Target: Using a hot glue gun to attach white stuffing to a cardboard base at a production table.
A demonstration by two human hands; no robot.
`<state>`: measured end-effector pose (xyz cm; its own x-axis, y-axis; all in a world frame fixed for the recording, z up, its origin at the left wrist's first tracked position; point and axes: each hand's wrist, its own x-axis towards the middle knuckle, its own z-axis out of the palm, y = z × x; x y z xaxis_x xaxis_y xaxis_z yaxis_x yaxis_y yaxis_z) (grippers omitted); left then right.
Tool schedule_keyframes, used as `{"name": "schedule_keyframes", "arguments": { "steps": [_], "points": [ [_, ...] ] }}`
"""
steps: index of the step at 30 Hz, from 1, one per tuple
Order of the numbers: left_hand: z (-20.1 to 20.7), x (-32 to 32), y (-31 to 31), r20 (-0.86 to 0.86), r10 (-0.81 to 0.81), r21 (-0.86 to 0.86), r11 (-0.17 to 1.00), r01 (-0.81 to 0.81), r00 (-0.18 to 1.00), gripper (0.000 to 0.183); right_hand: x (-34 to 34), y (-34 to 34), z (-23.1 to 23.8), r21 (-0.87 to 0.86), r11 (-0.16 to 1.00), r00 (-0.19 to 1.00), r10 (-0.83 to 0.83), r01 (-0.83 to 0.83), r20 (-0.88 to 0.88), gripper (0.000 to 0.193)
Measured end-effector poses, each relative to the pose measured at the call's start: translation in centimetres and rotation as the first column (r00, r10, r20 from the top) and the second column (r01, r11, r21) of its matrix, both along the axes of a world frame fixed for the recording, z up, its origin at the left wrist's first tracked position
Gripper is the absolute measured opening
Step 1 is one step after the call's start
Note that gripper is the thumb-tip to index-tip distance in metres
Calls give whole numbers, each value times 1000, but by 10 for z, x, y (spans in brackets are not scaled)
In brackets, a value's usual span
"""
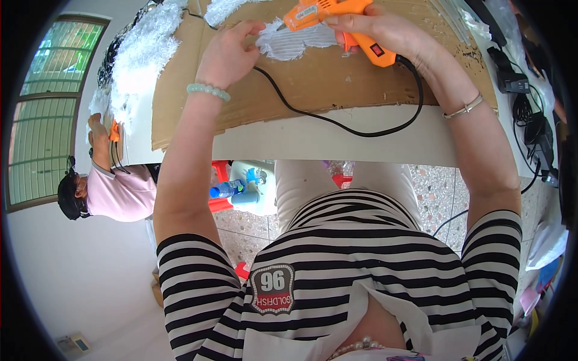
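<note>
My right hand (385,30) is closed round the handle of an orange hot glue gun (367,43), its nozzle pointing left. Under the nozzle, a white ribbed piece with a fringed edge (295,43) lies on a brown cardboard sheet (337,84). At that piece's left edge is my left hand (232,51), fingers bent and fingertips at the fringe; the exact grip is partly hidden. From the gun's handle a black cord (337,123) loops over the cardboard and the white table edge, then back up beneath my left hand.
White shaggy material (144,66) is heaped at the left, with another piece (226,9) at the far edge. Adapters and cables (530,120) line the right side. At the left, a co-worker in pink (120,189) holds another orange tool (114,130). A bottle (227,188) sits on a stool below.
</note>
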<state>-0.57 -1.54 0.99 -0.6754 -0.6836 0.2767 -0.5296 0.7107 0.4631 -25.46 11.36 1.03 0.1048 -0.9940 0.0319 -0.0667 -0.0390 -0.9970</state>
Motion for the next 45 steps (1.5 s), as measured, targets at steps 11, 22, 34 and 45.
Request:
{"name": "schedule_keyframes", "arguments": {
  "steps": [11,22,34,45],
  "points": [
    [1,4,5,4,-69,-109,992,69,998,17,19,7,-5,-53,994,955,78,-97,-286,35],
    [-1,-5,7,3,-71,-59,996,71,997,18,25,3,-2,-20,998,881,40,-56,-472,38],
    [-10,-11,-3,-26,-149,-159,977,143,989,15,17,4,-1,45,998,841,63,-46,-537,40],
    [-4,-14,1,56,-108,-20,994,109,993,15,17,15,14,78,997,835,68,-30,-545,37]
  ]
}}
